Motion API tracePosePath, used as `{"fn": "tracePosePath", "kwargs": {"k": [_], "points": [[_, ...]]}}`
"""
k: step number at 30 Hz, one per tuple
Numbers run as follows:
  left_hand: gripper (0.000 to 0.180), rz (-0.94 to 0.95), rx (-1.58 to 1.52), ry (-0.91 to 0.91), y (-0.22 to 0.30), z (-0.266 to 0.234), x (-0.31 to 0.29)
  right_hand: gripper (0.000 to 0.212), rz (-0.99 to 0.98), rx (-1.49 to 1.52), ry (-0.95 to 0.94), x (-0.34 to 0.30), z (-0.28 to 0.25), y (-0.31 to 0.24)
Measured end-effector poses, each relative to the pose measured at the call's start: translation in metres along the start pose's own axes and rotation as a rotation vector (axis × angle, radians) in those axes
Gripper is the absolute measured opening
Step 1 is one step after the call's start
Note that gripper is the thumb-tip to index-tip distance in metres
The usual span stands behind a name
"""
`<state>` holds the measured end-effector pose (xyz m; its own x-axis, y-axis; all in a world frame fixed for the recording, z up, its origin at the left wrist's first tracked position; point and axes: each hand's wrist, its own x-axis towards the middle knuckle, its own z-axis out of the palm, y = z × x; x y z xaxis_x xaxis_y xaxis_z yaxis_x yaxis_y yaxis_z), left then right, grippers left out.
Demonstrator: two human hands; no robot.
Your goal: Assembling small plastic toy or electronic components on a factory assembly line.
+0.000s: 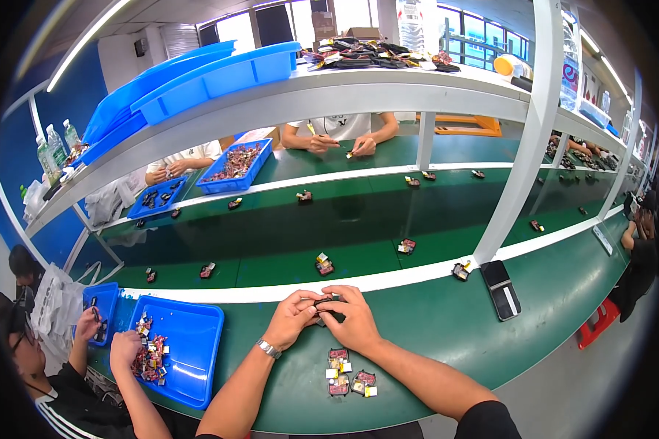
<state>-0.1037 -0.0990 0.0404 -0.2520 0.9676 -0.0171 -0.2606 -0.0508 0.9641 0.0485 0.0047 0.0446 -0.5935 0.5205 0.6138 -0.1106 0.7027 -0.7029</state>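
A cluster of small parts [350, 373] lies on the green bench [447, 322], just under the wrists. Above it, the left hand [293, 320] and right hand [356, 320] meet, fingertips pinching a small dark part [328, 302] between them. A blue tray [190, 344] sits left; a black phone [501, 290] lies right, beyond the belt [285, 227].
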Motion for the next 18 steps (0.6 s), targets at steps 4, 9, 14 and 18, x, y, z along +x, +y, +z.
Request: {"fn": "tracePosePath", "kwargs": {"k": [4, 9, 14, 18], "points": [[0.024, 0.001, -0.012, 0.025, 0.0, 0.0, 0.0, 0.018, 0.028, 0.054, -0.039, 0.001, -0.002, 0.0], [0.024, 0.057, -0.029, 0.075, 0.0, 0.006, 0.001, 0.022, -0.048, -0.002, -0.063, 0.003, -0.003, -0.001], [0.023, 0.035, -0.028, 0.081, 0.002, 0.005, 0.0, 0.021, -0.06, -0.045, -0.07, 0.007, -0.006, -0.008], [0.023, 0.028, -0.035, 0.061, 0.002, 0.005, 0.001, 0.019, -0.159, -0.135, -0.023, 0.008, -0.007, -0.008]]}}
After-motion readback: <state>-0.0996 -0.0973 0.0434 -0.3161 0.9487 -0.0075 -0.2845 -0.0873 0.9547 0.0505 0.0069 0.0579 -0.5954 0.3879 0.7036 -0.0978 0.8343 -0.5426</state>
